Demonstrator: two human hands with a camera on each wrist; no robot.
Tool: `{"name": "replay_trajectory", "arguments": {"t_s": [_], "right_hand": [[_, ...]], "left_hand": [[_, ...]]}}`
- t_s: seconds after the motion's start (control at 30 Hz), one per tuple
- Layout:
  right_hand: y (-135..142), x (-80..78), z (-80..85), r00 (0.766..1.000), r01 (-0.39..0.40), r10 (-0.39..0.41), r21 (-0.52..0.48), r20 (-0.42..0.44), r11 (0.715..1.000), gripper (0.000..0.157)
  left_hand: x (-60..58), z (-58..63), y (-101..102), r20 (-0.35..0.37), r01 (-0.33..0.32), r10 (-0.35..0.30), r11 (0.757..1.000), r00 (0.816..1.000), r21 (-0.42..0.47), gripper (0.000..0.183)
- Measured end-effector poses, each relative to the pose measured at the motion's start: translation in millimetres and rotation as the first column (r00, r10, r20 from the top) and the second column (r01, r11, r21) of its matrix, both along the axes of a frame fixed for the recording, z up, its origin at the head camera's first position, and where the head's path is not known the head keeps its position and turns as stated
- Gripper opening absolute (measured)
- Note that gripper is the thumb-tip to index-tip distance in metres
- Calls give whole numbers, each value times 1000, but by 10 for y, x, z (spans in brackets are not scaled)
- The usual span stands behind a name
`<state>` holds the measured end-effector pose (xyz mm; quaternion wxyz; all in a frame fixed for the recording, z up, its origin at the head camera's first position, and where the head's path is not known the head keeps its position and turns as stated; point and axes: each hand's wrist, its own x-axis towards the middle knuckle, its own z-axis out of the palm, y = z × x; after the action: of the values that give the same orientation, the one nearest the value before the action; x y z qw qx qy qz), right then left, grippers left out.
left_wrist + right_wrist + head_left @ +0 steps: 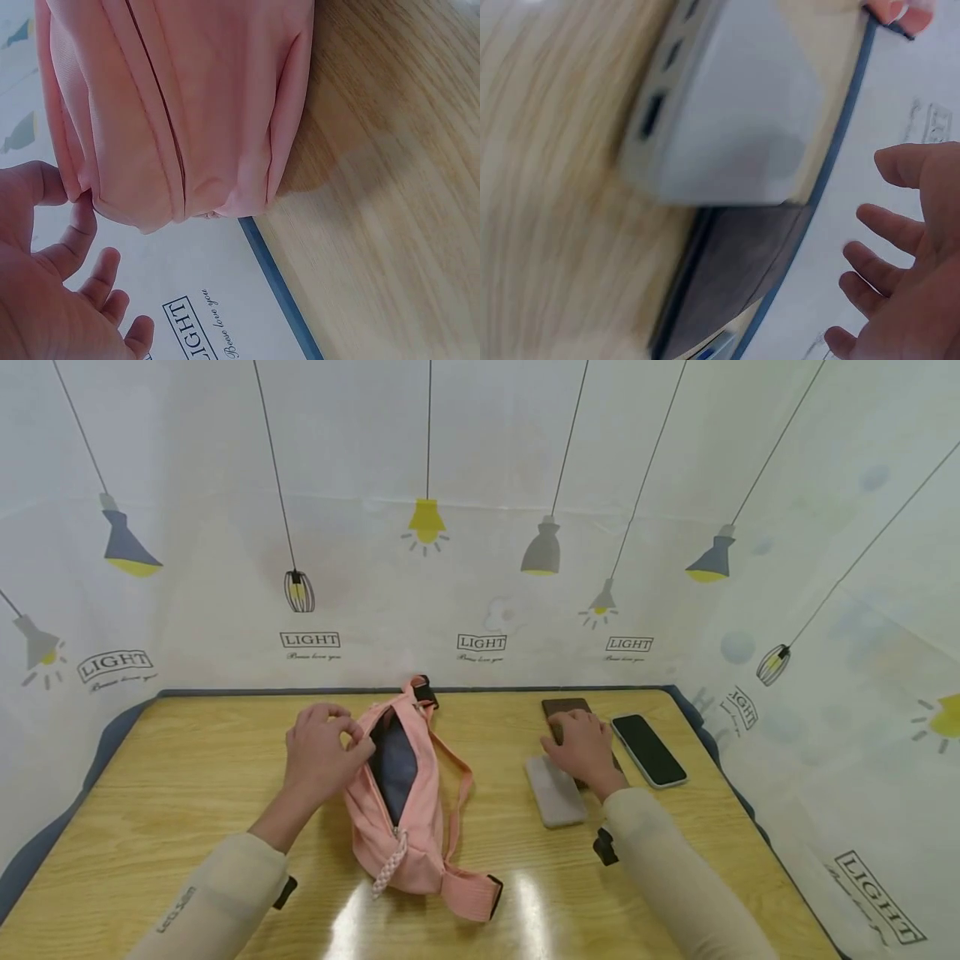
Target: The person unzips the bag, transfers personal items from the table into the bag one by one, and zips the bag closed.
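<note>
My left hand [318, 756] pinches the left edge of the open mouth of a pink waist bag [426, 827], whose dark blue lining shows. In the left wrist view, thumb and index finger of the left hand [45, 262] grip the bag's [217, 97] fabric. My right hand [581, 747] is over a light grey power bank [557, 797] and a dark brown wallet [562, 705], hiding part of both. The right wrist view shows the right hand [915, 255] with spread, relaxed fingers, apart from the power bank [742, 112] and the wallet [735, 270].
A phone [651, 752] with a black screen lies right of the wallet on the wooden table [202, 777]. The bag's strap [468, 893] and buckle trail toward the front. A white curtain [360, 460] printed with lamps stands behind and at both sides.
</note>
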<state>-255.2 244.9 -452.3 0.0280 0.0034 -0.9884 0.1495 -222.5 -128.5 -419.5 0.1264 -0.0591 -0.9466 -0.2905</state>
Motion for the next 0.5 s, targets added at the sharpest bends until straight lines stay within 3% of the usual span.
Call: {"name": "replay_trajectory", "arguments": {"t_s": [0.5], "right_hand": [[522, 5, -290, 988, 140, -149, 158, 47, 977, 62]], "left_hand": [[9, -12, -10, -10, -1, 1, 1000, 1000, -6, 18]]}}
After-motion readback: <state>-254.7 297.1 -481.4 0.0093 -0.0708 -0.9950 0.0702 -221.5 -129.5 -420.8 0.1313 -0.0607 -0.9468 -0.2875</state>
